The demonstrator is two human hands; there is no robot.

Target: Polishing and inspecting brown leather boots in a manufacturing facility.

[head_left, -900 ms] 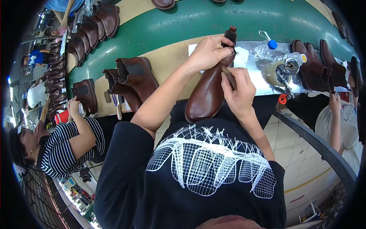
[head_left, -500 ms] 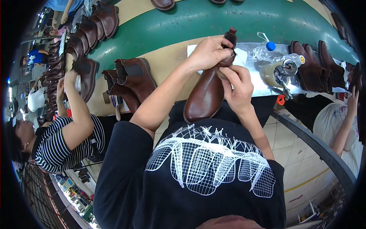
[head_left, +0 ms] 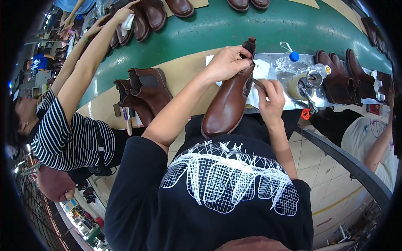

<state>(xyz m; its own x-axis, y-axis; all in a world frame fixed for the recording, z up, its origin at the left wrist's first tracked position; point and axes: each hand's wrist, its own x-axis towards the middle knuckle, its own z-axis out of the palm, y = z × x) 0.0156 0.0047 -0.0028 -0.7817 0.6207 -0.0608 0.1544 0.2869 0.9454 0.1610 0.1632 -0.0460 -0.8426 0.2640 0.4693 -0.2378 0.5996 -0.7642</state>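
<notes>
A shoe workshop; rows of brown boots (head_left: 154, 16); long green worktable (head_left: 205, 30); co-worker (head_left: 81, 140) alongside

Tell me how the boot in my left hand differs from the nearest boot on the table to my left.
Your left hand grips the held boot; no hand holds the table boot. The held boot's opening points away from you; the table boot's faces left. The table boot's dark side panel shows; your hand hides part of the held boot's top. Both are brown ankle boots.

The brown boot (head_left: 225, 109) is glossy, toe nearest.
</notes>
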